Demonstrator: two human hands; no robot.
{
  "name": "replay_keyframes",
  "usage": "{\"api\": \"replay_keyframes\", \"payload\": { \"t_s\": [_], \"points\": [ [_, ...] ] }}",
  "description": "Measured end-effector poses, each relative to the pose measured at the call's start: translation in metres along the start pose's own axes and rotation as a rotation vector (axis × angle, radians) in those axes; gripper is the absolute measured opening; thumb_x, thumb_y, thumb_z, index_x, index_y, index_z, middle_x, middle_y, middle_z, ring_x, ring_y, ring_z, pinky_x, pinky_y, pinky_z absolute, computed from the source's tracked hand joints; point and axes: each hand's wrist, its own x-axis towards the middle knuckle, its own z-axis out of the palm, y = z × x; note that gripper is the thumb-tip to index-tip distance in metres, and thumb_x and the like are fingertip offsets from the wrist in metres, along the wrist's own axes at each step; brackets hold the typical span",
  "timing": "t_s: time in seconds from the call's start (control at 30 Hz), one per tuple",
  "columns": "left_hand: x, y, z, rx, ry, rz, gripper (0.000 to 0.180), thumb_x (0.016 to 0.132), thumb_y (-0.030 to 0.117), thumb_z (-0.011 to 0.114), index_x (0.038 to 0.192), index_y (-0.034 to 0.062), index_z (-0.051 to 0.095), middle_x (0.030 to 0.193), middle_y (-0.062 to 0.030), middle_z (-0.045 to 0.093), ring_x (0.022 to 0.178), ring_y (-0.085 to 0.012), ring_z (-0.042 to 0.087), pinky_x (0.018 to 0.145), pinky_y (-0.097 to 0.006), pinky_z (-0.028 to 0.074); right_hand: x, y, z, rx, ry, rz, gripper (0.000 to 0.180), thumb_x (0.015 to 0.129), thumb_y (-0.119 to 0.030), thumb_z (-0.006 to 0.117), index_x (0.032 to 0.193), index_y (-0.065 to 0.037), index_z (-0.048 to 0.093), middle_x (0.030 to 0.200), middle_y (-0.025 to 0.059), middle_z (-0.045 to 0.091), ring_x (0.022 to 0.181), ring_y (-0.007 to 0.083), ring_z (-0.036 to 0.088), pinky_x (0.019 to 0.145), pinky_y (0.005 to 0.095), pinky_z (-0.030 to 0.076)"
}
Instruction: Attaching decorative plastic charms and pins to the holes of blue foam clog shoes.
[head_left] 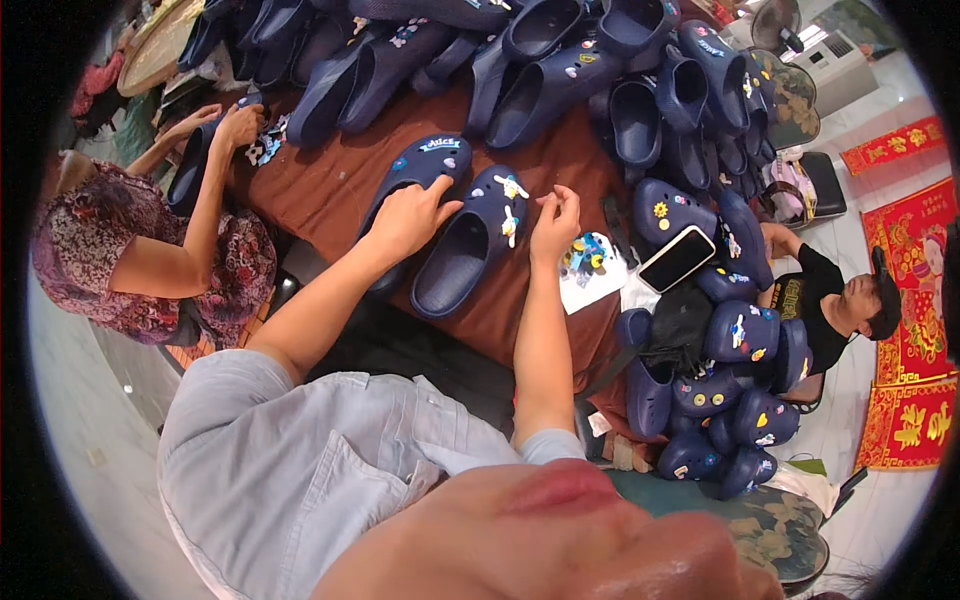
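Two navy clogs lie side by side on the brown cloth-covered table in front of me. The left clog carries a white-and-blue name charm and smaller charms. White propeller-like charms stand on the toe of the right clog. My left hand rests at the left clog, index finger stretched onto its upper and thumb apart. Just right of the pair, my right hand is raised with its fingertips pinched; anything between them is too small to make out. Beside it, a white sheet bears loose colourful charms.
Many navy clogs are heaped along the far side, and more decorated clogs at the right. A phone and black bag lie near my right forearm. A co-worker handles a clog at left; another person is at right.
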Motion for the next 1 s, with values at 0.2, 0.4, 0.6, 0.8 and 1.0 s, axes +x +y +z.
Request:
{"api": "replay_keyframes", "payload": {
  "t_s": [0.2, 0.4, 0.6, 0.8, 1.0],
  "points": [
    [0.006, -0.014, 0.019, -0.107, 0.079, 0.028, 0.035, 0.098, 0.035, 0.059, 0.120, 0.0067, 0.057, 0.085, -0.0268, 0.067, 0.079, -0.0460, 0.066, 0.069, -0.054, 0.050, 0.002, -0.009, 0.003, 0.049, 0.010, -0.009, 0.015, 0.097, -0.009, 0.056, 0.108, -0.001, 0.063, 0.089, 0.0123, 0.067, 0.082, 0.0256, 0.067, 0.077, 0.0377, 0.051],
    [-0.003, 0.003, 0.013, -0.177, 0.110, -0.028, 0.046, 0.097, 0.038, 0.061, 0.131, 0.0085, 0.053, 0.093, -0.0301, 0.066, 0.091, -0.0478, 0.064, 0.081, -0.054, 0.049, 0.000, -0.008, 0.005, 0.072, 0.002, 0.000, 0.014, 0.096, -0.008, 0.057, 0.107, -0.001, 0.063, 0.082, 0.0112, 0.068, 0.082, 0.0262, 0.066, 0.077, 0.0383, 0.049],
    [-0.017, 0.018, -0.003, -0.130, -0.072, -0.049, 0.075, 0.089, 0.041, 0.071, 0.152, 0.0211, 0.035, 0.103, -0.0318, 0.063, 0.095, -0.0477, 0.064, 0.086, -0.051, 0.050, 0.001, -0.005, 0.006, 0.150, 0.019, 0.030, 0.013, 0.096, -0.006, 0.056, 0.105, 0.000, 0.062, 0.082, 0.0103, 0.068, 0.075, 0.0224, 0.067, 0.073, 0.0352, 0.051],
    [-0.006, 0.014, 0.024, -0.066, 0.005, 0.028, 0.067, 0.084, 0.022, 0.073, 0.144, 0.0185, 0.045, 0.086, -0.0264, 0.063, 0.079, -0.0449, 0.064, 0.072, -0.052, 0.052, 0.001, -0.005, 0.008, 0.175, 0.000, 0.055, 0.013, 0.096, -0.005, 0.056, 0.105, 0.002, 0.062, 0.082, 0.0110, 0.069, 0.075, 0.0207, 0.068, 0.074, 0.0336, 0.051],
    [-0.003, 0.015, 0.030, -0.066, 0.034, 0.023, 0.051, 0.085, 0.011, 0.064, 0.134, 0.0141, 0.054, 0.085, -0.0252, 0.064, 0.079, -0.0430, 0.065, 0.071, -0.053, 0.053, -0.001, -0.006, 0.005, 0.176, -0.003, 0.065, 0.013, 0.096, -0.006, 0.056, 0.106, 0.002, 0.061, 0.081, 0.0101, 0.071, 0.075, 0.0191, 0.068, 0.073, 0.0322, 0.052]
  ]
}}
